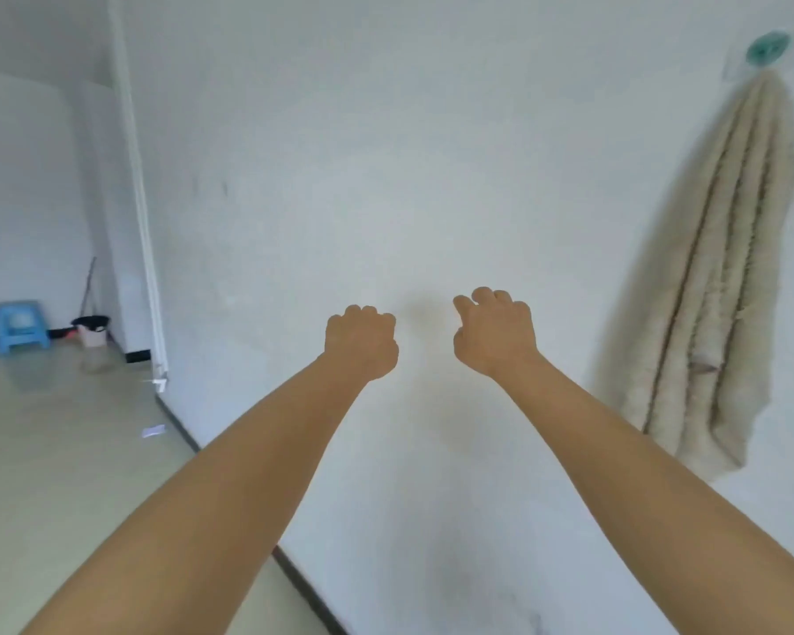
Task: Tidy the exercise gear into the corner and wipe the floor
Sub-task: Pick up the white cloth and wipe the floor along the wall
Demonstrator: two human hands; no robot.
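Both my arms reach forward toward a white wall. My left hand (362, 343) is curled into a loose fist with nothing in it. My right hand (493, 332) is beside it, fingers bent and slightly apart, also holding nothing. A cream towel (707, 286) with dark stripes hangs on the wall to the right from a green hook (767, 47), well right of my right hand. The pale floor (65, 474) lies at lower left. No exercise gear is in view.
At far left stand a blue plastic stool (20, 326) and a small bucket (92, 330) with a stick-handled tool leaning by it. A scrap of paper (152, 430) lies on the floor near the dark skirting. A white door frame (141, 213) runs upward.
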